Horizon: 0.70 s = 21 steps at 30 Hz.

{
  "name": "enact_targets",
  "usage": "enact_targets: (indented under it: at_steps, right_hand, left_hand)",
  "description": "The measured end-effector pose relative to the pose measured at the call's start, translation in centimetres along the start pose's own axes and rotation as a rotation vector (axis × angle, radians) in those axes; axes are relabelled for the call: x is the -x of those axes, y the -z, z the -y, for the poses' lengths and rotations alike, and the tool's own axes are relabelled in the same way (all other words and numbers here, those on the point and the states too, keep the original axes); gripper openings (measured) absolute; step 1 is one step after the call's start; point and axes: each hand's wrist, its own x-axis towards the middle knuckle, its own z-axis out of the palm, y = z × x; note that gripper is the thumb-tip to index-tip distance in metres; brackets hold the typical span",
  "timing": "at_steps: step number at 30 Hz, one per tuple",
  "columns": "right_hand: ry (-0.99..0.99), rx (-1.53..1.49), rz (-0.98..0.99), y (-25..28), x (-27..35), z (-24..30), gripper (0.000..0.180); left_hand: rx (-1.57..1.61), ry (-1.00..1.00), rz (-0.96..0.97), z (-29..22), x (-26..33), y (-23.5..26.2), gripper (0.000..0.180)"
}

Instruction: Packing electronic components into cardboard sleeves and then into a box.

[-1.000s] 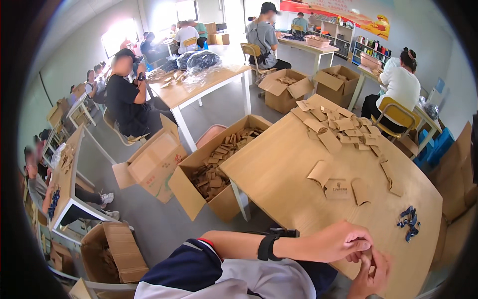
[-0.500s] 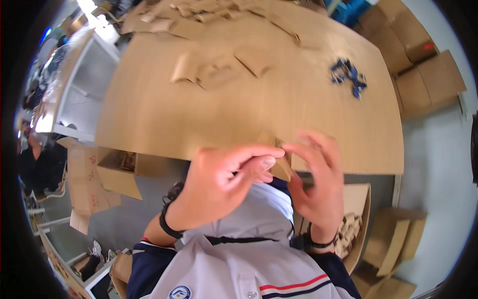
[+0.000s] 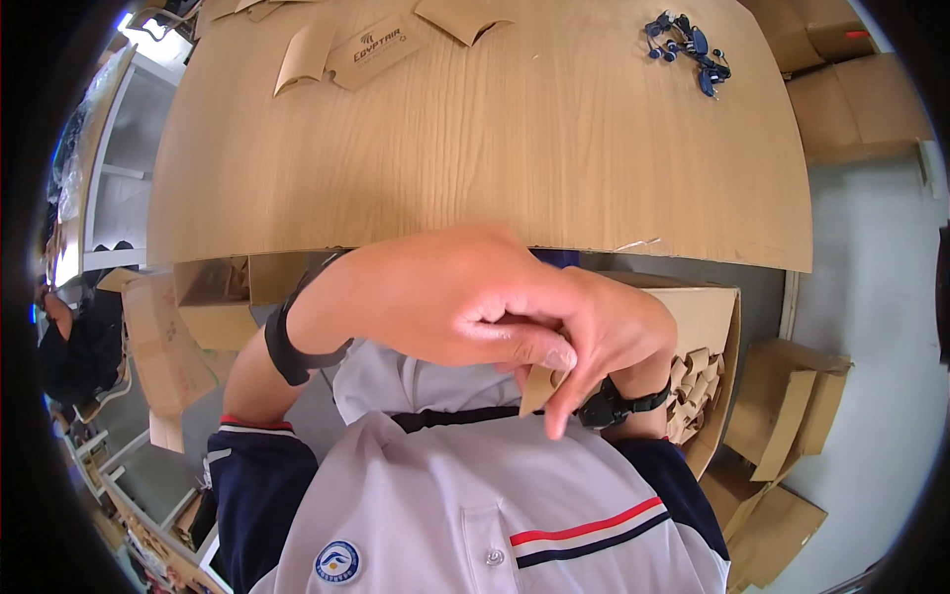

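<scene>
In front of my shirt, below the table's near edge, my two hands meet over a small brown card box (image 3: 535, 390). Only a corner of the box shows; the fingers cover the rest. My left hand (image 3: 455, 297) reaches in from the left, its thumb bent and its fingers closed on the box. Overlapping it, my right hand (image 3: 618, 327) grips the box from the right side, with one finger pointing down along it. Each wrist wears a dark band.
Curved brown card boxes (image 3: 381, 51) lie on the wooden table (image 3: 495, 168), and dark blue earphones (image 3: 693, 49) are at its far right. A carton of small card pieces (image 3: 696, 396) stands by my right arm. Open cartons (image 3: 782, 406) stand right, another carton (image 3: 223, 312) left.
Both hands have come down toward my body with the small card box, and they now overlap. The view has shifted, so the table sits higher in the picture.
</scene>
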Motion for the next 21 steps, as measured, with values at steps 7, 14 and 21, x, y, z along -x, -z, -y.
enact_targets:
  at_steps: [7,14,21]
  right_hand:
    - [0.097,0.073,0.218,-0.1,1.0,1.7,0.045]
    - [0.515,-0.81,-0.071,-3.4,1.0,-1.1,0.063]
    - [0.408,-0.27,-0.739,-4.5,7.3,-0.1,0.09]
  left_hand:
    - [-0.165,-0.316,0.048,0.2,1.0,-1.7,0.03]
    - [-0.717,-0.918,-0.573,2.0,-1.7,-3.7,0.057]
    - [-0.66,-0.673,-0.665,-0.4,-3.5,-5.6,0.053]
